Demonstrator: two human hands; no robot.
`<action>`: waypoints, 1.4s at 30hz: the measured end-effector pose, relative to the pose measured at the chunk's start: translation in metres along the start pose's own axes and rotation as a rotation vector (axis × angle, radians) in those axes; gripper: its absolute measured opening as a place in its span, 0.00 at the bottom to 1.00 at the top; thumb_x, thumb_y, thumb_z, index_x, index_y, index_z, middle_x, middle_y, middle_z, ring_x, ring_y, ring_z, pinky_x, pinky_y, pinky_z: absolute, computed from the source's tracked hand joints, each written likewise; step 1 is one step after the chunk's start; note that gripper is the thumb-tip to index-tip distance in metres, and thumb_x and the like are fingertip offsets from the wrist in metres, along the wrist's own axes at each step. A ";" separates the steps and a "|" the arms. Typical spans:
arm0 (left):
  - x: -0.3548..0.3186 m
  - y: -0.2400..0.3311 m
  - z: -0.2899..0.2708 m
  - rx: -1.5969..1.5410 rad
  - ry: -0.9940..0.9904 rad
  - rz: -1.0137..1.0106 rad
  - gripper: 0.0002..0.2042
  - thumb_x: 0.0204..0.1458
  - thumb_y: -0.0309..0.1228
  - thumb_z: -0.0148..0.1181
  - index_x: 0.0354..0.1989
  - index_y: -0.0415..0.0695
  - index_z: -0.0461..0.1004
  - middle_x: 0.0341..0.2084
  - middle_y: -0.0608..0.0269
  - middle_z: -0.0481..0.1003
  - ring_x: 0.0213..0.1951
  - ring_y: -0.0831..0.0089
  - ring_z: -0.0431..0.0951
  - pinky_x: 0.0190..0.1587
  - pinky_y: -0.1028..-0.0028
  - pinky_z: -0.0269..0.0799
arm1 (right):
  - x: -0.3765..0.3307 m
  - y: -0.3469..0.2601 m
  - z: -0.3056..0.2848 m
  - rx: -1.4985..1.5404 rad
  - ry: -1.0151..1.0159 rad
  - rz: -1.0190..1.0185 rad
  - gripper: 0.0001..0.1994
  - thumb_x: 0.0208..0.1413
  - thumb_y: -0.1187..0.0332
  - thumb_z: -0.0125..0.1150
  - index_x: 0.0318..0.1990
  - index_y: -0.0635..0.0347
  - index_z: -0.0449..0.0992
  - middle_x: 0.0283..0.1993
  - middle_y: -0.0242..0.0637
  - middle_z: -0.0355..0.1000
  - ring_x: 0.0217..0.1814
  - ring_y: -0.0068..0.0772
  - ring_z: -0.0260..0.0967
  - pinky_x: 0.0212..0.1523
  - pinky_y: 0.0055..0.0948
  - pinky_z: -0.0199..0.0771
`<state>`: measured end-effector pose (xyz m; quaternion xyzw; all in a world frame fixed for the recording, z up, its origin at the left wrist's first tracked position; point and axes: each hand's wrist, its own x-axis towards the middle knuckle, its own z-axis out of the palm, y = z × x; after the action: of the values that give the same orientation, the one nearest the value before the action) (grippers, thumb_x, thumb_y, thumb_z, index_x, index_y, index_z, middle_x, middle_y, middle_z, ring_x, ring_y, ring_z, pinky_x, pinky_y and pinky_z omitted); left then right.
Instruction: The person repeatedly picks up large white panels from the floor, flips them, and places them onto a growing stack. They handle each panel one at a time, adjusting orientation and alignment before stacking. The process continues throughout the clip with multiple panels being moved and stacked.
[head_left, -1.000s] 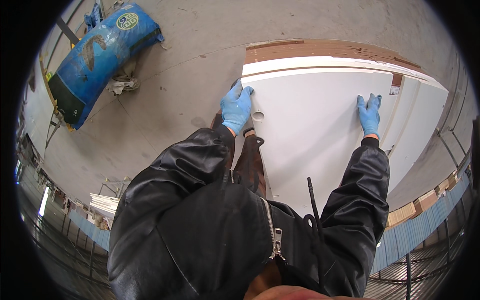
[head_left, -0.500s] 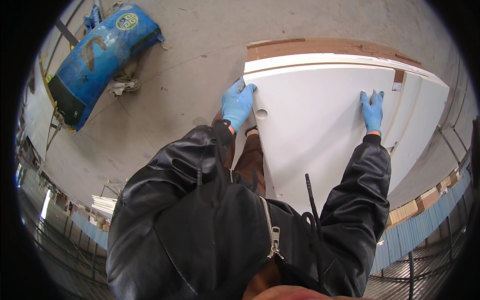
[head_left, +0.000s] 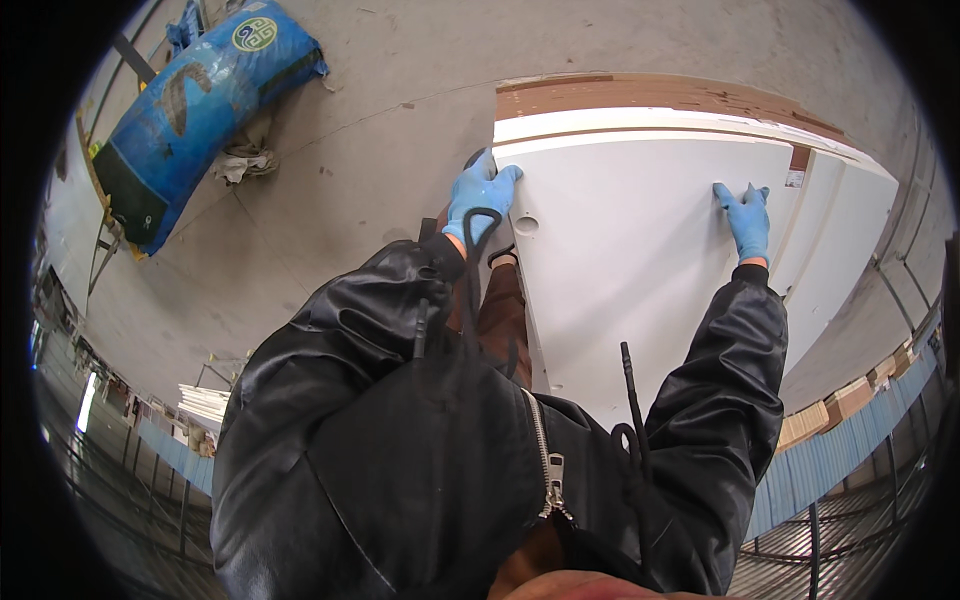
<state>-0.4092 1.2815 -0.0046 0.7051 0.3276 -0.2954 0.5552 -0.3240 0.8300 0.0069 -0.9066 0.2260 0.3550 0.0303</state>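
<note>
Straight ahead of us, we are gripping the white panel [head_left: 650,260] by both side edges, our left hand [head_left: 480,195] curling over its left edge and our right hand [head_left: 745,220] lying flat, fingers together, near its right edge, its long axis running away from us above the stacked boards [head_left: 640,95].
</note>
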 end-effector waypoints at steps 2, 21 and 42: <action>0.003 0.001 -0.004 0.090 -0.017 -0.004 0.20 0.60 0.31 0.60 0.59 0.39 0.75 0.44 0.54 0.83 0.45 0.72 0.80 0.50 0.72 0.74 | 0.002 0.000 -0.002 -0.003 -0.022 0.015 0.53 0.47 0.36 0.66 0.68 0.75 0.61 0.77 0.69 0.43 0.83 0.52 0.38 0.75 0.41 0.51; 0.006 -0.004 -0.009 0.040 -0.048 -0.029 0.19 0.59 0.29 0.61 0.58 0.39 0.76 0.45 0.56 0.83 0.45 0.76 0.79 0.50 0.74 0.74 | -0.015 -0.024 -0.017 -0.036 0.068 -0.011 0.38 0.46 0.38 0.69 0.39 0.75 0.77 0.48 0.58 0.75 0.49 0.57 0.76 0.53 0.45 0.73; 0.011 0.003 -0.017 0.125 -0.068 0.026 0.17 0.58 0.40 0.59 0.51 0.46 0.80 0.41 0.43 0.81 0.44 0.52 0.82 0.48 0.64 0.75 | -0.007 -0.030 -0.027 -0.096 0.050 0.007 0.36 0.45 0.35 0.68 0.31 0.72 0.79 0.45 0.56 0.76 0.44 0.57 0.77 0.48 0.46 0.73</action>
<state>-0.3995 1.2989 -0.0078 0.7322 0.2803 -0.3317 0.5247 -0.2984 0.8538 0.0289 -0.9149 0.2125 0.3428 -0.0199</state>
